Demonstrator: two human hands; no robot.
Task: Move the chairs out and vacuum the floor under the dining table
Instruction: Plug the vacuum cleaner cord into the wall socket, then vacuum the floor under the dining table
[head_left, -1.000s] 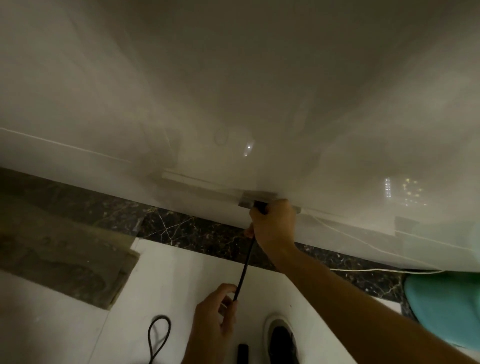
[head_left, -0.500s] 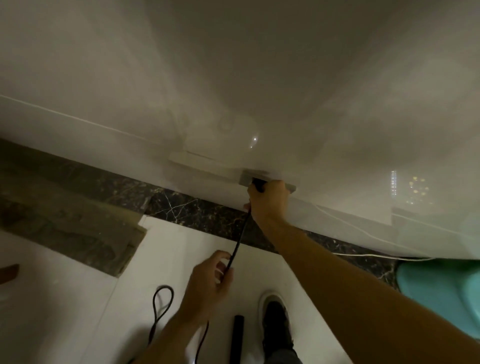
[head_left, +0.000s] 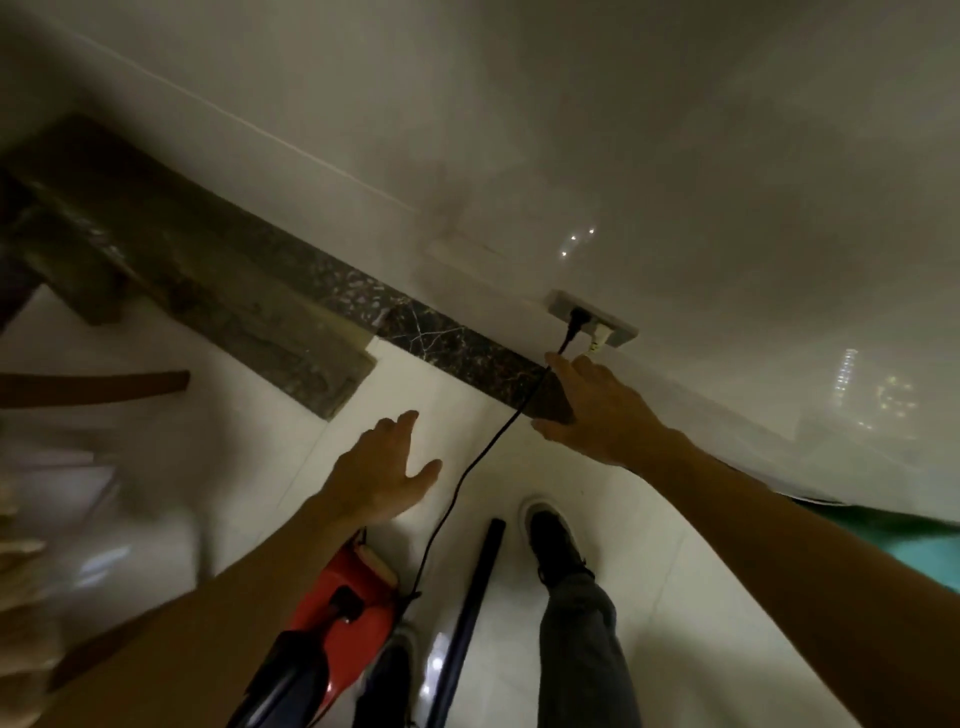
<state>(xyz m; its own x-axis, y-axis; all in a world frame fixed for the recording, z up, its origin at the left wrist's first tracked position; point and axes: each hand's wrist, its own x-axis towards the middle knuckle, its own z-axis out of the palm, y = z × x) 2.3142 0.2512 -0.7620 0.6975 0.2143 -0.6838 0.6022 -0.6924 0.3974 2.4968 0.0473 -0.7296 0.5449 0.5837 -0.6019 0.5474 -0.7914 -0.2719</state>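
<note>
red vacuum (head_left: 337, 608) sits low at 6 o'clock, its cord (head_left: 483, 452) running up to the wall socket (head_left: 592, 325) at 1 o'clock, plugged in. Both hands are empty: left hand (head_left: 379, 478) spread flat mid-frame, right hand (head_left: 597, 410) spread just under the socket. The body looks like hard plastic, probably lightish, so I'd grab it high up. Cord's floppy and easy to snag. The white tile floor (head_left: 249, 493) is glossy, likely slick

Red vacuum (head_left: 345, 608), black cord (head_left: 467, 467), dark marble skirting (head_left: 457, 343) (white-veined), cream floor (head_left: 701, 571).
</note>
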